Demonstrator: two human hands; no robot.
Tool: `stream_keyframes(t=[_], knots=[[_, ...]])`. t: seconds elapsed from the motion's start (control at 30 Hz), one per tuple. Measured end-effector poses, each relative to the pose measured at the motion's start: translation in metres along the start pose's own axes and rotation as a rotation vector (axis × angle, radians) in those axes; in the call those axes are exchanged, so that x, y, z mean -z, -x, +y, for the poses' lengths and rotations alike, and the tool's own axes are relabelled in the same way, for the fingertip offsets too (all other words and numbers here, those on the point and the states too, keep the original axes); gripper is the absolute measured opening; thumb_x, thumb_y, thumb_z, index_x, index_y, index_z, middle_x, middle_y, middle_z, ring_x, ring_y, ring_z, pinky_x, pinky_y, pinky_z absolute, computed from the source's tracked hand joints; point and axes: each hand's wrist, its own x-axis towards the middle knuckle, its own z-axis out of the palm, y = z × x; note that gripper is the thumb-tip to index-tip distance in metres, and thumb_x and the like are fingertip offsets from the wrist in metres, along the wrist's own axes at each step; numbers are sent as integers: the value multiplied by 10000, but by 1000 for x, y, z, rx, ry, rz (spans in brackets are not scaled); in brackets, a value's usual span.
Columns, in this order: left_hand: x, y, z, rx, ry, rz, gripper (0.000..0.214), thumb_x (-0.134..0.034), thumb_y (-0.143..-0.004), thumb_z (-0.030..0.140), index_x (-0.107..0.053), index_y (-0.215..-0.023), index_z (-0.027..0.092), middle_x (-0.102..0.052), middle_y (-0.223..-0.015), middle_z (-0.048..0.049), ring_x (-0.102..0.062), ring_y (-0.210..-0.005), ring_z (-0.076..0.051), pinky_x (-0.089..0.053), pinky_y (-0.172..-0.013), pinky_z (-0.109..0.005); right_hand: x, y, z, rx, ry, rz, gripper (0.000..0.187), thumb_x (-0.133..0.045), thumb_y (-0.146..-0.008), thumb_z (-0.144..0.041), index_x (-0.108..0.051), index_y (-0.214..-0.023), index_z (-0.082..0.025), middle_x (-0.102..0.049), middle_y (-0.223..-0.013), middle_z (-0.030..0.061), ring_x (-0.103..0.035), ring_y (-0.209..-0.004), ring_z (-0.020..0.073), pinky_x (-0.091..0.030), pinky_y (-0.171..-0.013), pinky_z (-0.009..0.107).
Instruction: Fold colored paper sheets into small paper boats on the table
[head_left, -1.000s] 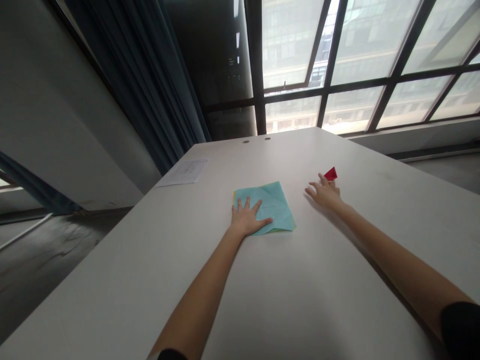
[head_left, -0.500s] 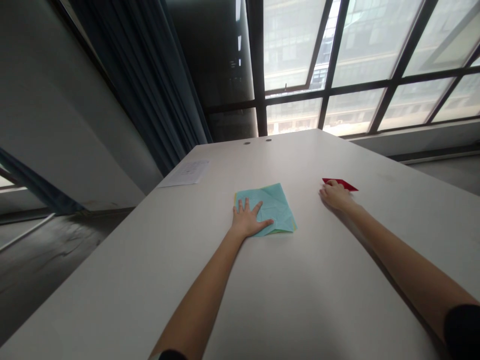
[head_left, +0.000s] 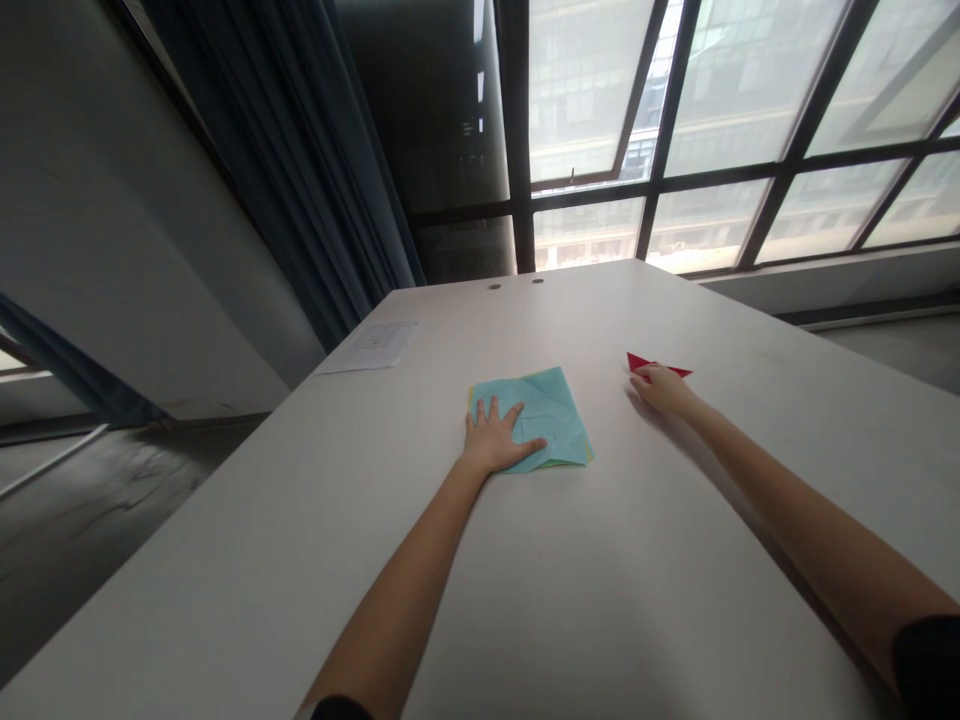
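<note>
My left hand (head_left: 493, 440) lies flat with fingers spread on a light blue sheet of paper (head_left: 551, 405). Yellow edges show from under the blue sheet along its left side and lower right corner. To the right, my right hand (head_left: 664, 388) is closed on a red piece of folded paper (head_left: 639, 361). Pointed red ends stick out on both sides of the fingers; the middle is hidden by the hand. A shadow under the right hand suggests it is slightly above the table.
Both hands are over a large white table (head_left: 547, 580). A printed white sheet (head_left: 373, 346) rests near its far left edge. Two round dark spots (head_left: 495, 287) sit near the far edge. Beyond stand a dark blue curtain (head_left: 300, 150) and framed windows (head_left: 585, 100).
My right hand has moved a little to the left, carrying the red folded paper, which has tilted. My left hand and the blue sheet have stayed in place.
</note>
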Motion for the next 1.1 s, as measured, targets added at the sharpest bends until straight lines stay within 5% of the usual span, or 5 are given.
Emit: stream_keyframes(t=[0.13, 0.33, 0.47, 0.6, 1.1], knots=[[6, -2, 0, 33, 75, 55, 794, -334, -667, 773, -402, -1293, 289, -264, -1432, -120, -182, -1309, -372, -157, -1000, -573, 21, 9, -37, 58, -292, -2, 359, -388, -825, -386, -682, -879, -188, -689, -796, 40, -613, -770, 202, -431, -677, 286], [24, -7, 12, -104, 454, 374, 440, -368, -841, 505, -594, -1008, 167, -575, -1119, -114, -490, -1094, -226, -339, -965, -381, 43, 39, -88, 383, -562, -77, 256, -482, -779, -387, -645, -761, -191, -681, -775, 19, -613, -726, 174, -444, -668, 271], [32, -6, 28, -117, 1048, 176, 436, -459, -820, 427, -479, -1146, 138, -642, -874, -77, -610, -797, -168, -478, -680, -283, 48, 56, -109, 525, -552, -104, 242, -465, -801, -367, -588, -695, -188, -657, -703, 11, -590, -654, 148, -431, -634, 259], [36, -2, 38, -127, 1366, 23, 428, -573, -746, 245, -464, -1146, 138, -627, -683, -5, -594, -606, -105, -459, -564, -206, 46, 63, -117, 494, -632, -165, 222, -486, -800, -403, -526, -736, -194, -656, -700, 13, -598, -634, 148, -441, -587, 257], [34, -5, 38, -62, 1492, 46, 381, -499, -656, 42, -506, -1030, 118, -605, -563, 41, -545, -467, -60, -470, -539, -191, 26, 46, -105, 367, -844, -264, 234, -523, -794, -385, -617, -868, -183, -690, -749, 31, -654, -680, 163, -512, -665, 290]])
